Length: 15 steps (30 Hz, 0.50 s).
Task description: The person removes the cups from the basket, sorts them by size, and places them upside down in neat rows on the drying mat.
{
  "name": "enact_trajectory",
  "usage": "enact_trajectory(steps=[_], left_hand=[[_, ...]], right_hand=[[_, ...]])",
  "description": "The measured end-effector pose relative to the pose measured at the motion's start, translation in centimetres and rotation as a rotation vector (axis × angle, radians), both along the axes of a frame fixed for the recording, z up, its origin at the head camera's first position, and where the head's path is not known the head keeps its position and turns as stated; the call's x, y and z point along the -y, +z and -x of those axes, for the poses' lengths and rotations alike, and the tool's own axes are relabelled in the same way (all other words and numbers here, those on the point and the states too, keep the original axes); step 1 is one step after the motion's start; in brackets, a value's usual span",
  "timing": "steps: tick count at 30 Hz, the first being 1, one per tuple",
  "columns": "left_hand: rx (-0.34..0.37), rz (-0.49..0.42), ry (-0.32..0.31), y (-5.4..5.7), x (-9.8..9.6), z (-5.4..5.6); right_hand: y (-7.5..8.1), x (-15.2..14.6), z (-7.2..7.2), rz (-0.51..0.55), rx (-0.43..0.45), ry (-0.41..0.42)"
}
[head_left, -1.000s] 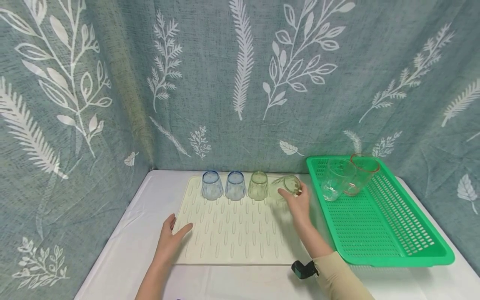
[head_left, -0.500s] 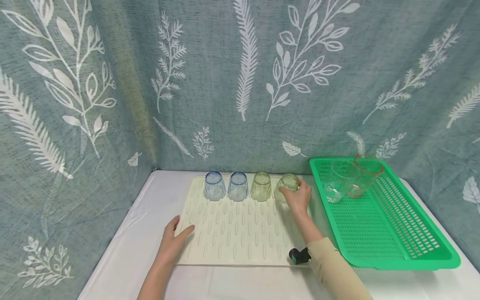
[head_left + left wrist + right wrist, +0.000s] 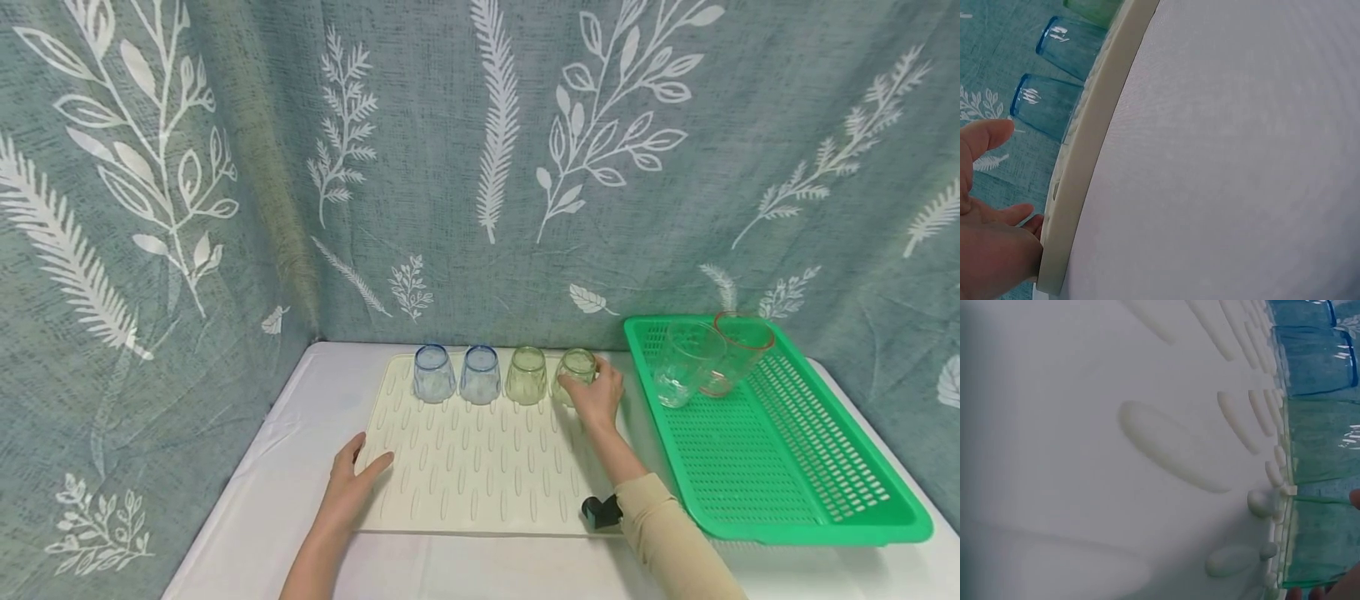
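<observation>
My right hand (image 3: 600, 400) grips a pale green glass tumbler (image 3: 577, 363), thumb and fingers around its sides. That tumbler stands upright, wide end down, at the right end of a row on the cream ridged drying mat (image 3: 465, 467). To its left stand another green tumbler (image 3: 527, 377) and two blue tumblers, one in the middle (image 3: 480, 377) and one at the left end (image 3: 434, 377). My left hand (image 3: 351, 483) hovers by the mat's left edge, thumb and fingers spread, holding nothing. In the right wrist view, the gripped tumbler (image 3: 1319, 540) meets the mat, fingertips beside it.
A green plastic basket (image 3: 750, 467) sits right of the mat. Leaning in its far left corner are a clear glass (image 3: 678, 375) and a red-rimmed glass (image 3: 738, 358). White cloth (image 3: 285, 467) covers the table, and a leaf-patterned curtain (image 3: 435, 167) hangs behind.
My right hand has turned the tilted green tumbler upright, wide end down, and set it on the mat in line with the others. The left hand has stayed by the mat's left edge.
</observation>
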<state>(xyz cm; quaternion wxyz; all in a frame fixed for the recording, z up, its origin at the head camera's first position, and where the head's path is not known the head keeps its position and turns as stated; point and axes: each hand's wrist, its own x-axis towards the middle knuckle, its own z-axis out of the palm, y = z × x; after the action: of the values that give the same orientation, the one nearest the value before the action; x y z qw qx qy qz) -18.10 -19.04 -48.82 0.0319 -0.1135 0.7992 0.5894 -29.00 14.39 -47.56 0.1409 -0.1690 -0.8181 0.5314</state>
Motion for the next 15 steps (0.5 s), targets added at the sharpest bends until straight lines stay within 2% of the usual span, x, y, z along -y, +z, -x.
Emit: enact_trajectory(steps=[8,15], left_hand=[[0.01,0.016,-0.012,0.2,-0.3,0.0],[0.02,0.023,-0.009,0.2,-0.1,0.0]], right_hand=[[0.7,0.1,-0.5,0.014,-0.048,-0.029],[2.5,1.0,-2.3,0.104,-0.112,-0.01]])
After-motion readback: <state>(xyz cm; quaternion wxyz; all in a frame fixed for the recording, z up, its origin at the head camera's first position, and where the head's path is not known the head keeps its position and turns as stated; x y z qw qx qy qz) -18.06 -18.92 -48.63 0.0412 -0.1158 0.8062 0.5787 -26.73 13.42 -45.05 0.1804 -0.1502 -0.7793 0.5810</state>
